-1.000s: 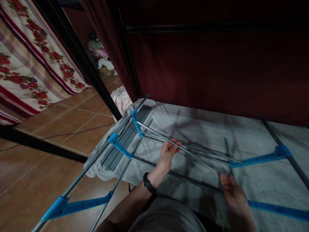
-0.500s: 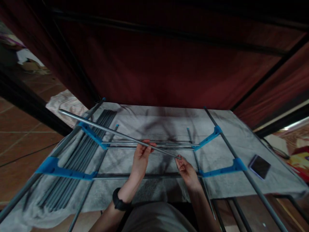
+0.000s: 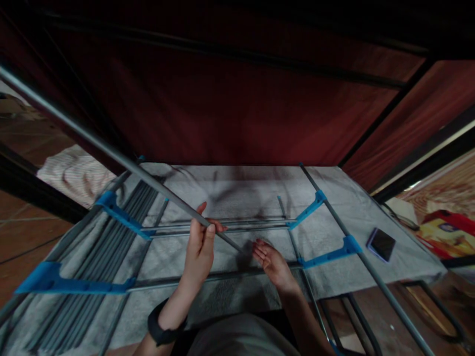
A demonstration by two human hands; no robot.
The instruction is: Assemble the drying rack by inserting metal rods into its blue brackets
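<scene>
My left hand (image 3: pixel 200 247) is closed round a long grey metal rod (image 3: pixel 92 143) that slants from the upper left down to a point just left of my right hand. My right hand (image 3: pixel 270 259) lies palm up with fingers spread, holding nothing, close to the rod's lower end. Both hands hover over a partly built rack frame (image 3: pixel 230 225) of grey rods and blue plastic brackets (image 3: pixel 308 210), laid on a grey towel (image 3: pixel 245 190). A black band circles my left wrist.
A bundle of spare grey rods (image 3: pixel 111 237) lies on the towel at the left. A dark phone (image 3: pixel 382 244) rests on the towel's right side. A dark red fabric wall (image 3: pixel 237 109) with black frame bars stands behind. Brown floor tiles show at the left.
The rod's far end has swung up and to the left in my left hand. My right hand has let go of its lower end and opened. The view turned right.
</scene>
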